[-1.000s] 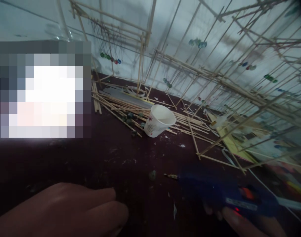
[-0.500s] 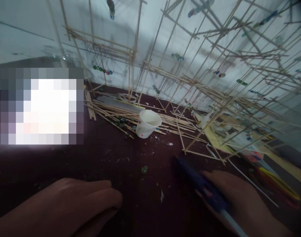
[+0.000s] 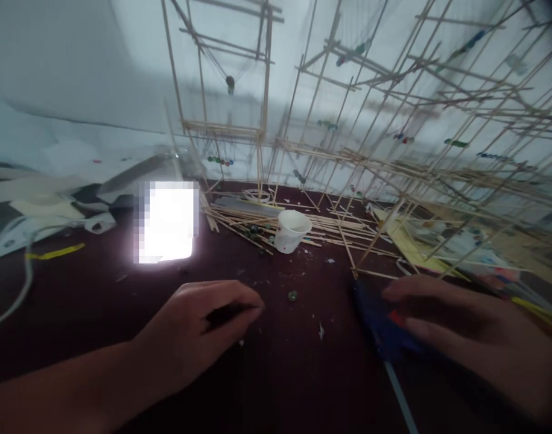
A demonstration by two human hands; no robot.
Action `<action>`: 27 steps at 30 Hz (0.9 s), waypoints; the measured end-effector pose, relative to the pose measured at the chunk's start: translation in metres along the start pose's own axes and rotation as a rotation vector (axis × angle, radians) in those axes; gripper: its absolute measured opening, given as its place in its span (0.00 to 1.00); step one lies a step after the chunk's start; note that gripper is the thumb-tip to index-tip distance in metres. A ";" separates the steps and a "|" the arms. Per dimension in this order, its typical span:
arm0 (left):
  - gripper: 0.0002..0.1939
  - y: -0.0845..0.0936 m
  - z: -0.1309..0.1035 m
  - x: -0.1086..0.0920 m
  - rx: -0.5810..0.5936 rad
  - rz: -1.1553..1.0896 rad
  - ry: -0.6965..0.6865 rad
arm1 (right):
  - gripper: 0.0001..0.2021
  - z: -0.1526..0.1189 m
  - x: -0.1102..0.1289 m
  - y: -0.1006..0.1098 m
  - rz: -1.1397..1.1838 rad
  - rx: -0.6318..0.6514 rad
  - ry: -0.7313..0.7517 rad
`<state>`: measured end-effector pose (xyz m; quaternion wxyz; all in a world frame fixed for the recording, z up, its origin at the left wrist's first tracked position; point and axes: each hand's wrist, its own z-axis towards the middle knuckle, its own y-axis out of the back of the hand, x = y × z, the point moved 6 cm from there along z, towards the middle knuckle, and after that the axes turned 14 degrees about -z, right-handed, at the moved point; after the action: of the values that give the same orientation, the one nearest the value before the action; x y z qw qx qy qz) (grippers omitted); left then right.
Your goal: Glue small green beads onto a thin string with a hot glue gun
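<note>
My left hand [image 3: 207, 325] is over the dark tabletop with thumb and fingertips pinched together. Whatever is between them, if anything, is too small to make out. Just right of its fingertips lies a single green glass marble [image 3: 292, 295]. On the right, my right hand [image 3: 475, 337] is at a blue hot glue gun [image 3: 377, 328], its fingers around the gun near an orange trigger. A pale glue stick [image 3: 401, 398] sticks out of the gun's rear. The gun's nozzle points away, close to the foot of a wooden stick frame [image 3: 352, 265].
A white paper cup [image 3: 294, 232] stands beyond the marble, before a pile of thin sticks [image 3: 334, 226] and more marbles [image 3: 255, 231]. Tall stick frames with hanging marbles rise behind. To the left are a bright pixelated screen [image 3: 171, 223], a white cable [image 3: 28, 277] and yellow tape [image 3: 56, 252].
The view has swung left, showing more of the left side. My left hand has moved forward toward the marble, its fingers now pinched. My right hand's grip on the glue gun looks looser.
</note>
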<state>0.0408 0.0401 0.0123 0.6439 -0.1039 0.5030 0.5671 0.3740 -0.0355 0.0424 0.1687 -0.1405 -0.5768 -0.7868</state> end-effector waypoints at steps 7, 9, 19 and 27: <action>0.07 0.009 -0.005 -0.015 -0.182 -0.047 0.018 | 0.13 0.027 0.121 -0.094 0.772 0.605 -0.170; 0.07 0.011 -0.007 -0.018 -0.210 -0.041 0.011 | 0.16 0.031 0.135 -0.107 0.893 0.642 -0.222; 0.07 0.006 -0.011 -0.012 -0.192 -0.053 0.046 | 0.13 0.042 0.137 -0.106 0.921 0.478 -0.200; 0.05 0.000 -0.007 -0.002 -0.116 -0.165 0.146 | 0.08 0.044 0.129 -0.117 0.862 0.515 -0.175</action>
<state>0.0374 0.0344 0.0105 0.6429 -0.2231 0.5047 0.5312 0.2087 0.0257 0.0083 0.4584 -0.3851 -0.6536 -0.4631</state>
